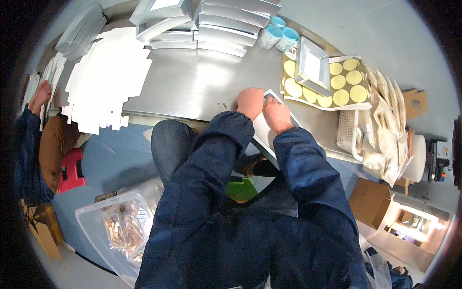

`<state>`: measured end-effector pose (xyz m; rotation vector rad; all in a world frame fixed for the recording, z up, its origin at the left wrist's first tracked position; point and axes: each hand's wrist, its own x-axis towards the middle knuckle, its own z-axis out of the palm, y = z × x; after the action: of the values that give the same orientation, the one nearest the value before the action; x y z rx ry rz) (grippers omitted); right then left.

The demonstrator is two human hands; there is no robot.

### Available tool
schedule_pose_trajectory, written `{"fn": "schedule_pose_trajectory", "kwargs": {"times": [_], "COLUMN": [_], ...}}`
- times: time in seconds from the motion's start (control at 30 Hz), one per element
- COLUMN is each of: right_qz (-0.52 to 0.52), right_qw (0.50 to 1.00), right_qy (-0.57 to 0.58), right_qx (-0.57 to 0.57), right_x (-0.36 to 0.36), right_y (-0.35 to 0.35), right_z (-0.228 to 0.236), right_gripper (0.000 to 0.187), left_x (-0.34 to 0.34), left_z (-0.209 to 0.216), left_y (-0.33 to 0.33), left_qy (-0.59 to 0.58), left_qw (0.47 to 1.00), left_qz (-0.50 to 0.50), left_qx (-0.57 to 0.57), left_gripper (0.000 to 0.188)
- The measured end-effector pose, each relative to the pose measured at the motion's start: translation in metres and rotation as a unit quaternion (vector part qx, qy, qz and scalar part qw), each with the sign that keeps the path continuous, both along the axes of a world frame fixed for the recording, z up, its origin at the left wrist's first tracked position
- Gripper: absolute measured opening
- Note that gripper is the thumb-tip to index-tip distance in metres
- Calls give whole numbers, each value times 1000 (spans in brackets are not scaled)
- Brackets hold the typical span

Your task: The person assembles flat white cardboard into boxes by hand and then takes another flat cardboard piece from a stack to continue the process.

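Both hands meet at the table's front edge on a shallow silver-and-white cardboard box piece (pixel 263 131), which slants down over my lap. My left hand (pixel 250 102) is closed at its far left edge, fingers curled under and partly hidden. Close beside it, my right hand (pixel 277 114) bends its fingers over the far end of the piece, its thumb side near the left hand. Right of the hands lies a sheet of round yellow stickers (pixel 340 97). An open silver box frame (pixel 299 72) rests on that sheet.
Silver boxes (pixel 226 30) are stacked at the back. White cut card sheets (pixel 108 77) overhang the edge at left. Blue-white cups (pixel 288 38), a white basket (pixel 345 130) and pale bags (pixel 385 120) stand right. A clear bin (pixel 91 226) is below left; a co-worker's hand (pixel 41 95) is far left.
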<state>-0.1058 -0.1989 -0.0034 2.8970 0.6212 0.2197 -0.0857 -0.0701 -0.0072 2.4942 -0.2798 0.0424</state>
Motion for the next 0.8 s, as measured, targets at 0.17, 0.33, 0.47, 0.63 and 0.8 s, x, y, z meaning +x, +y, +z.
{"fn": "schedule_pose_trajectory", "kwargs": {"times": [0.17, 0.33, 0.47, 0.63, 0.8], "right_qz": [6, 33, 75, -26, -102], "right_qw": [1000, 999, 980, 965, 945], "right_qy": [-6, -8, 14, -65, 185], "right_qx": [-5, 40, 182, 253, 252], "right_x": [0, -1, -12, -24, -6], "right_y": [-7, -17, -38, -73, -55], "right_z": [-9, -8, 9, 49, 26], "right_gripper": [8, 8, 12, 32, 30], "left_x": [1, -1, -2, -13, -20], "left_z": [5, 5, 6, 18, 7], "left_y": [-8, -14, 8, 31, 16], "left_qy": [16, 36, 111, 169, 137], "left_qw": [999, 998, 990, 977, 977], "left_qz": [21, 47, -52, -126, -118], "left_qx": [20, 11, -68, -19, -116], "left_gripper": [13, 14, 31, 53, 40]}}
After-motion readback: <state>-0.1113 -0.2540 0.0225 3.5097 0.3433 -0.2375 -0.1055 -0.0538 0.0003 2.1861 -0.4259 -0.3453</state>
